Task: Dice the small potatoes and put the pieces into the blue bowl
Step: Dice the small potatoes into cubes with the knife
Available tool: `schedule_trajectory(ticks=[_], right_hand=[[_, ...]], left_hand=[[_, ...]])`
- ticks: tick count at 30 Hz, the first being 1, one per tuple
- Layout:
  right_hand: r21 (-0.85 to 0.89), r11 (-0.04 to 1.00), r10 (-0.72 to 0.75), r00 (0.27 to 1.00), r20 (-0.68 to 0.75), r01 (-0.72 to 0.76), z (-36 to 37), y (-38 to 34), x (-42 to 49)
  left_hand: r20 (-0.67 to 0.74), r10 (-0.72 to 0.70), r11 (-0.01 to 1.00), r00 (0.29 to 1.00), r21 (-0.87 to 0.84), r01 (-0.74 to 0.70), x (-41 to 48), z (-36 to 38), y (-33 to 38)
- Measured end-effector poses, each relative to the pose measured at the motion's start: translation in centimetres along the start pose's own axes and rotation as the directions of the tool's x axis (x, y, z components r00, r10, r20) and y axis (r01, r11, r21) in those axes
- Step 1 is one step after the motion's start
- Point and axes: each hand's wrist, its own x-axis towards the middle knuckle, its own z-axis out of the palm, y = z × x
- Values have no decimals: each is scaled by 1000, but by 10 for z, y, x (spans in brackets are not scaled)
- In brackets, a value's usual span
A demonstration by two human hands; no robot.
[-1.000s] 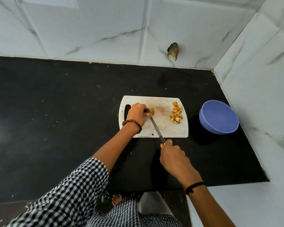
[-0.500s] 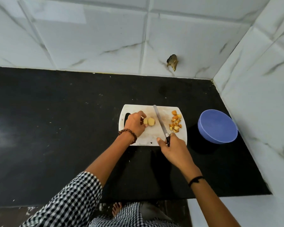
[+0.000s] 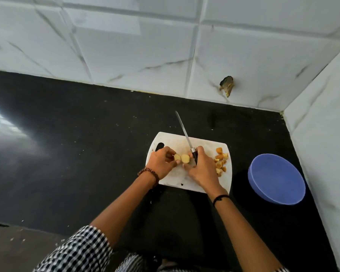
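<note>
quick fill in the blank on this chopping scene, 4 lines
1. The right hand grips a ____.
2. The left hand holds a cut ____.
3. The diced pieces lie on the white ____.
4. The ____ bowl holds no pieces.

Missing words: knife; potato; board; blue.

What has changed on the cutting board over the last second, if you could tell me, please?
The right hand, gripping the knife, moved forward from off the cutting board onto it, up against the potato halves; the blade now points past the far edge. The potato, held by the left hand, now shows as two pieces. The diced pile and blue bowl stayed put.
</note>
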Motion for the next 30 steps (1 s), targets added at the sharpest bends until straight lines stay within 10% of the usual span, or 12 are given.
schedule_trajectory(ticks=[7, 16, 30], right_hand=[[204, 972, 105, 992, 77, -118, -12, 11, 18], [-284, 958, 12, 982, 187, 43, -28, -16, 63], [-315, 949, 66, 973, 221, 7, -15, -36, 92]], left_hand=[[-8, -70, 989, 998, -134, 68, -5, -3, -3], [-38, -104, 983, 994, -158, 96, -6, -11, -8], [-40, -113, 980, 993, -168, 105, 11, -30, -15]])
